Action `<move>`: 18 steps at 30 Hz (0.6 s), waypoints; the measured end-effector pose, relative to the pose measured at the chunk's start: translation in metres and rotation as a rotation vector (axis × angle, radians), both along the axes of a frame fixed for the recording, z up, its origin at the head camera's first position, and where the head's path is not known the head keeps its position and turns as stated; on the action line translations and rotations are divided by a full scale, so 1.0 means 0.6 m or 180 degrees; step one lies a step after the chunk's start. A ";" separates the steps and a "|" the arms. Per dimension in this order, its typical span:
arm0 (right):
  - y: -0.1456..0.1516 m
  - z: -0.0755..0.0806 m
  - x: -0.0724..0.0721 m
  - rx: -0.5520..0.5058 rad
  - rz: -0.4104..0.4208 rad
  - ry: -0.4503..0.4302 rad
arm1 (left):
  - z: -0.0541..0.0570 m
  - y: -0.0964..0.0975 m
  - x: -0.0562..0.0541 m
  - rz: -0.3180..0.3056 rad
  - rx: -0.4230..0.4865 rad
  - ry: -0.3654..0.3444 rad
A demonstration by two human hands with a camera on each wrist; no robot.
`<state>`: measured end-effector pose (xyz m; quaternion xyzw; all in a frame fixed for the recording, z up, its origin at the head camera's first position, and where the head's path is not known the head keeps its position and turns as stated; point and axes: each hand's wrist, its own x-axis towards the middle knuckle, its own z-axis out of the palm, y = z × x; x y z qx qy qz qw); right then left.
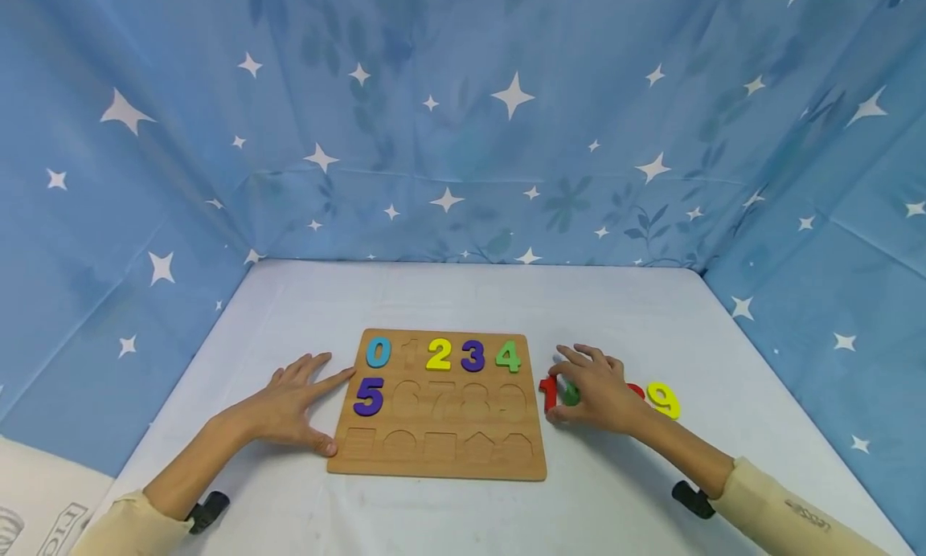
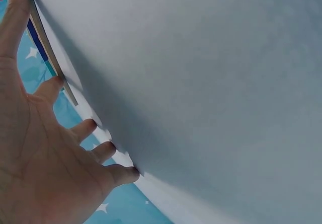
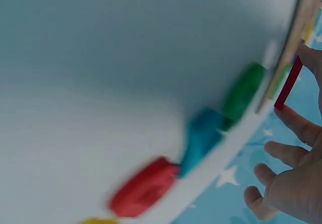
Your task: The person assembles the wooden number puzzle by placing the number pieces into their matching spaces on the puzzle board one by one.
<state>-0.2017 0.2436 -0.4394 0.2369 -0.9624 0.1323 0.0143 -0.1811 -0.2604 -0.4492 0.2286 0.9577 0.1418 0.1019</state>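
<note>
A wooden number board (image 1: 434,464) lies on the white tabletop. My left hand (image 1: 288,401) spreads along its left side, with index fingertip and thumb touching the edge. To the right of the board, my right hand (image 1: 599,391) pinches a red number 1 (image 1: 549,394) between thumb and index finger. In the right wrist view that red 1 (image 3: 289,85) appears raised off the cloth. Blue 0 (image 1: 378,352), yellow 2 (image 1: 439,354), purple 3 (image 1: 473,356), green 4 (image 1: 509,357) and purple 5 (image 1: 369,397) sit on the board. Recesses for 1, 6 to 9 and shapes show bare wood.
Right of the board lie a green piece (image 3: 244,94), a blue piece (image 3: 201,136), a red piece (image 3: 145,187) and a yellow 9 (image 1: 663,400), partly behind my right hand in the head view. A blue starred curtain (image 1: 463,138) borders the table's back and sides.
</note>
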 end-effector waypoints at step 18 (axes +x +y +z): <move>-0.222 0.071 -0.114 -0.0123 0.0547 0.0195 | 0.002 0.000 -0.003 0.0040 -0.0051 -0.0073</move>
